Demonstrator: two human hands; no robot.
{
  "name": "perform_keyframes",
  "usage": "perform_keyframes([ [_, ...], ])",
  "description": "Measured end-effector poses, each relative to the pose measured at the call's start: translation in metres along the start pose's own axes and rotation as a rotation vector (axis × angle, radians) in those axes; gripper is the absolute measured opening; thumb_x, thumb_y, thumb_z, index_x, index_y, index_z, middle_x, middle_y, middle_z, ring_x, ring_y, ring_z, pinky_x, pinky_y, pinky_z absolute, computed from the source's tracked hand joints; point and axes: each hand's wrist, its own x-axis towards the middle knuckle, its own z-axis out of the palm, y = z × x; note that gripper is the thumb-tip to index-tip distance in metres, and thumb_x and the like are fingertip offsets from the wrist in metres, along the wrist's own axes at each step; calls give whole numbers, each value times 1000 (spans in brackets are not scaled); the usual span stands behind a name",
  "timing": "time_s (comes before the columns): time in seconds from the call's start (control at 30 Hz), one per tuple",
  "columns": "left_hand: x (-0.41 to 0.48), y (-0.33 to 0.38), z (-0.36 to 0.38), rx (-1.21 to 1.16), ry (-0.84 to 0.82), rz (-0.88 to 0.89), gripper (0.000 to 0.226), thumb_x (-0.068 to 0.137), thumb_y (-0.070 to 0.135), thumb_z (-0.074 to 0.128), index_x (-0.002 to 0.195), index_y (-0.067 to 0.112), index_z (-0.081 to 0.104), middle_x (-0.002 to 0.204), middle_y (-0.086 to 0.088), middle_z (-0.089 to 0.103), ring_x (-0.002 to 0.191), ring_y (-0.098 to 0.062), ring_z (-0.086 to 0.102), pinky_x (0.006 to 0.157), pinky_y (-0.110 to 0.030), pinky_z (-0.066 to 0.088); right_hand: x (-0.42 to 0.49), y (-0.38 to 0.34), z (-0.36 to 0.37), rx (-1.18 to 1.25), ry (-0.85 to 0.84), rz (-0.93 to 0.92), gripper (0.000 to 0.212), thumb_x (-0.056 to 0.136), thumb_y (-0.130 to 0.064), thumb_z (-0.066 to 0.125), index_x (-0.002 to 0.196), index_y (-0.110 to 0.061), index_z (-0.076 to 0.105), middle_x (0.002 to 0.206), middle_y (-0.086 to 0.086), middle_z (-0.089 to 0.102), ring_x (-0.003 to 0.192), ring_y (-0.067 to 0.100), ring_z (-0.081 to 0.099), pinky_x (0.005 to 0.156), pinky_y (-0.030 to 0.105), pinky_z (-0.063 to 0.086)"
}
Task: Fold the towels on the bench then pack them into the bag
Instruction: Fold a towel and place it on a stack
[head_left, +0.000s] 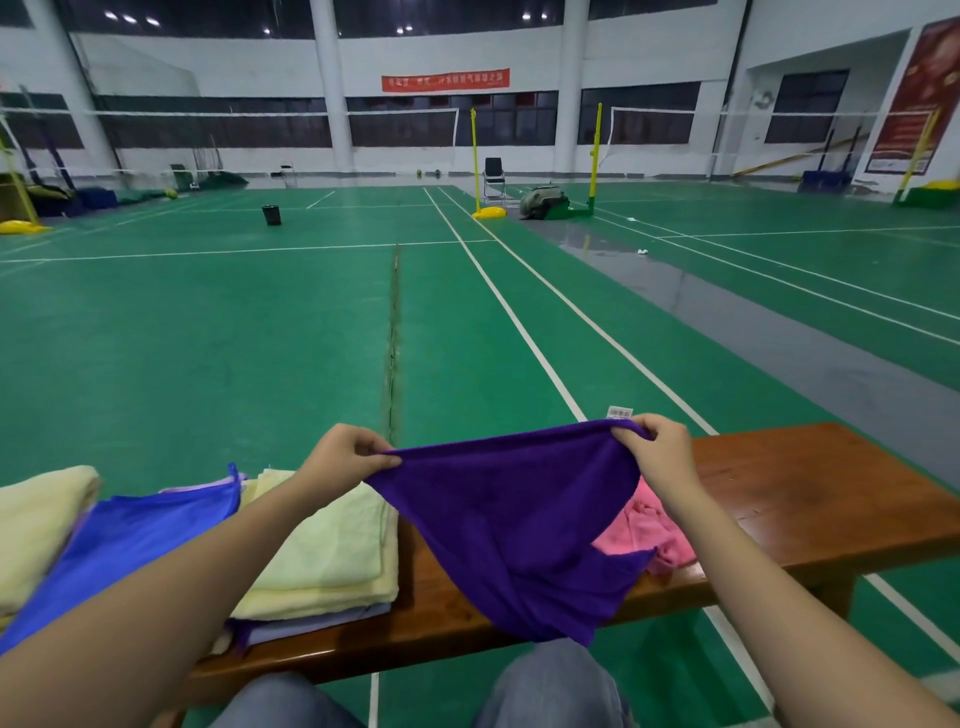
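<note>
Much of the pink towel (649, 530) is hidden behind the purple towel (519, 530), which hangs above the wooden bench (805, 493) with its lower tip drooping past the near edge toward the person's knees. The left hand (345, 457) pinches one upper corner between thumb and fingers, and the right hand (657, 447) pinches the other, so the top edge sags between them. The left forearm covers part of a blue bag (130, 530) with lilac edging, probably a bag, though its shape is hard to make out. A folded yellow stack (327, 551) lies beside it on the bench, with a lavender layer (311, 621) showing beneath. Another cream towel (36, 519) is cut off at the left edge. A small white tag (619, 412) stands up by the right hand, its print too small to read. The lettering on the red banner (445, 80) on the far wall is blurred.
</note>
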Motion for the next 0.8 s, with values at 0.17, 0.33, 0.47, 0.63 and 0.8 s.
perform_keyframes([
  [0.17,3,9,-2,-326,72,-129,11,90,6,60,80,6,58,51,-4,53,28,-11,43,33,-16,33,4,-6,2,66,77,-5,8,89,-11,61,85,-5,66,78,9,62,75,22,53,68,32,43],
  [0.33,14,32,-10,-634,211,-101,11,90,-3,55,80,1,56,71,-15,60,42,-11,63,48,-19,54,13,-23,1,142,152,-52,9,90,-8,58,89,-6,67,84,8,64,79,21,55,74,35,46],
  [0.47,25,38,-19,-547,290,35,6,86,-4,60,92,-3,63,64,-6,66,50,-3,64,58,-12,54,22,-36,-3,205,203,-65,10,90,-11,60,80,-11,61,71,-1,57,71,17,49,64,29,39],
  [0.63,46,57,-26,-529,328,103,7,85,-2,63,92,-1,65,51,9,65,55,-2,63,65,-13,55,45,-55,-4,255,265,-66,21,89,-10,60,71,-19,57,71,-2,55,71,14,48,61,28,39],
  [0.8,74,82,-30,-632,398,141,9,85,-2,62,94,0,64,54,10,66,61,-4,62,71,-14,54,76,-74,0,374,327,-46,26,88,-14,62,65,-22,53,66,-3,52,65,12,44,65,32,38],
])
